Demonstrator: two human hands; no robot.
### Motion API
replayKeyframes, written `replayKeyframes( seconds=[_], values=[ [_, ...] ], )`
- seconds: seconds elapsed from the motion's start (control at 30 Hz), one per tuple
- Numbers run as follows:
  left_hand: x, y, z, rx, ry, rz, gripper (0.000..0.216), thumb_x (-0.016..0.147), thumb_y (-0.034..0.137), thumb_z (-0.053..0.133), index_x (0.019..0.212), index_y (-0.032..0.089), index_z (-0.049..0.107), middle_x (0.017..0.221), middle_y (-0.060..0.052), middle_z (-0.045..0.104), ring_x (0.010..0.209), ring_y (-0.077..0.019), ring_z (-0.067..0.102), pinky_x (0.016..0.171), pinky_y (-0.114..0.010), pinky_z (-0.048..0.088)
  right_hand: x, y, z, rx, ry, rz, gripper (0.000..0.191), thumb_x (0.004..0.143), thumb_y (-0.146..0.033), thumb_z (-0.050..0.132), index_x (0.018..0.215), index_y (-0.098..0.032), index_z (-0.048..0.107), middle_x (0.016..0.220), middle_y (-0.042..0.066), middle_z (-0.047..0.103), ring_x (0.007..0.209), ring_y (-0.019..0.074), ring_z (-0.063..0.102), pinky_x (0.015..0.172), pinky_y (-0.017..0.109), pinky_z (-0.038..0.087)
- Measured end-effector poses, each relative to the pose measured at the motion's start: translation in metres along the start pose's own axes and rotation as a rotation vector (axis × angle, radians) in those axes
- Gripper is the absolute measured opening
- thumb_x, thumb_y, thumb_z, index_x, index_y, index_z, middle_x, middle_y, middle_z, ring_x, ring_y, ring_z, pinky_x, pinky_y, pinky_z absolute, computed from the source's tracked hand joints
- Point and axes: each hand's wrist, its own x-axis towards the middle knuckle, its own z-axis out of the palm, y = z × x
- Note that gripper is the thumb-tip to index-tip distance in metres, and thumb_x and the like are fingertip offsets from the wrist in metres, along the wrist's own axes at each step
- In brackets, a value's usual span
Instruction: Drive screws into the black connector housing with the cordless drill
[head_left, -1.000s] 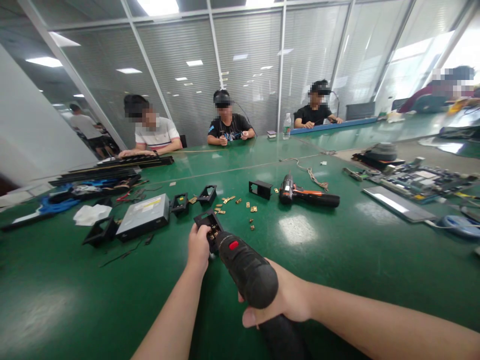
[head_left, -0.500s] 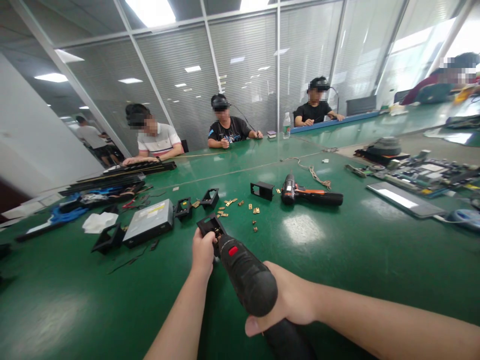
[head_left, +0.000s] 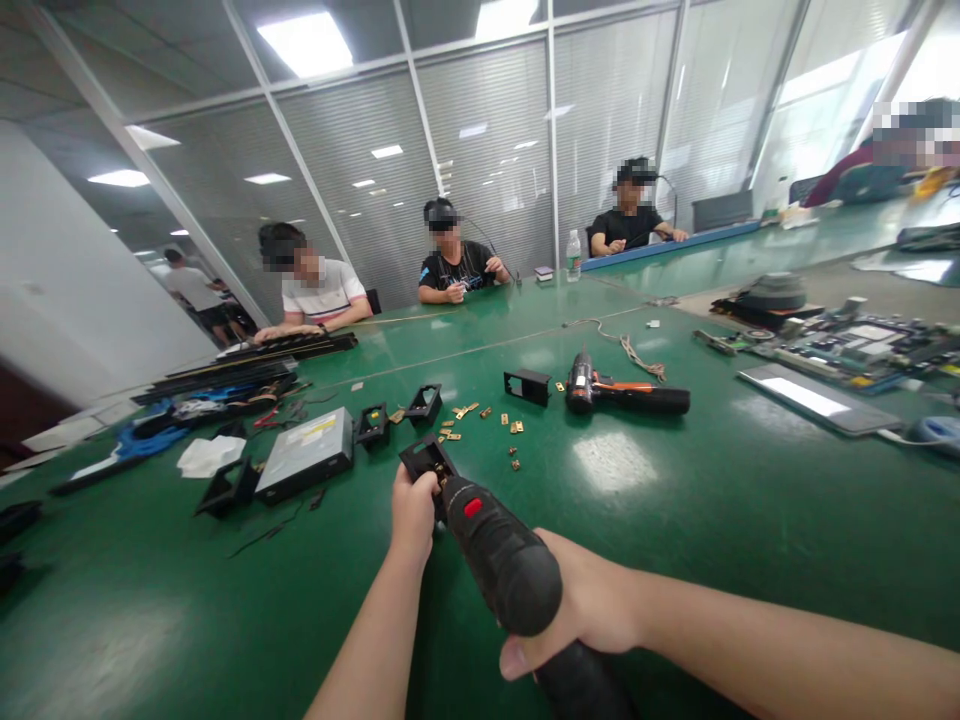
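Observation:
My right hand (head_left: 589, 610) is wrapped round the grip of a black electric screwdriver (head_left: 502, 555) with a red button, its nose pointing away from me into a small black plastic bracket (head_left: 424, 458). My left hand (head_left: 413, 512) is closed on the near side of that bracket and holds it down on the green table (head_left: 675, 500). Several small brass parts (head_left: 480, 425) lie scattered just beyond the bracket.
A silver optical drive (head_left: 306, 453), more black brackets (head_left: 424, 403) and a second black and orange screwdriver (head_left: 622, 393) lie farther out. Circuit boards and a metal plate (head_left: 817, 395) sit at the right. Three people sit along the far edge, another at the far right.
The view has tilted down and shifted slightly, so everything sits a little lower in the picture. Both hands keep the same hold on the bracket and the screwdriver.

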Motion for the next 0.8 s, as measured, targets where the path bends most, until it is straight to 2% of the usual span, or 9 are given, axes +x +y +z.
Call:
replayKeyframes(
  seconds=[0.2,0.43,0.67,0.8],
  values=[
    [0.001,-0.003,0.000,-0.011,-0.002,-0.007,0.028,0.052,0.023,0.057,0.080,0.020,0.060,0.064,0.004,0.054,0.055,-0.0150,0.053,0.054,-0.026,0.043,0.000,0.004,-0.001,0.050,-0.005,0.092,0.051,0.048,-0.035,0.098,0.080,-0.016,0.063,0.065,-0.007,0.053,0.058,0.0076,0.046,0.053,0.021,0.035],
    [0.001,-0.004,-0.002,-0.006,-0.009,-0.011,0.027,0.052,0.023,0.057,0.079,0.021,0.060,0.062,0.004,0.054,0.055,-0.0155,0.053,0.053,-0.026,0.043,-0.002,-0.003,0.007,0.007,0.089,0.047,0.058,0.042,-0.029,0.098,0.085,-0.016,0.062,0.082,-0.002,0.062,0.074,0.0127,0.053,0.062,0.023,0.041],
    [0.002,-0.006,-0.003,0.011,-0.014,0.006,0.034,0.052,0.020,0.057,0.086,0.020,0.063,0.061,0.004,0.055,0.053,-0.0142,0.050,0.053,-0.026,0.042,-0.001,-0.011,0.013,-0.035,0.049,0.106,0.052,0.044,-0.036,0.096,0.073,-0.017,0.057,0.061,-0.006,0.050,0.060,0.0093,0.045,0.056,0.023,0.033],
    [0.001,-0.005,-0.003,0.015,-0.002,0.010,0.030,0.052,0.021,0.060,0.083,0.021,0.062,0.060,0.005,0.053,0.052,-0.0145,0.050,0.052,-0.026,0.041,0.000,-0.004,0.011,-0.033,0.046,0.052,0.049,0.047,-0.037,0.095,0.072,-0.017,0.058,0.062,-0.007,0.050,0.058,0.0075,0.041,0.055,0.022,0.031]
  ],
)
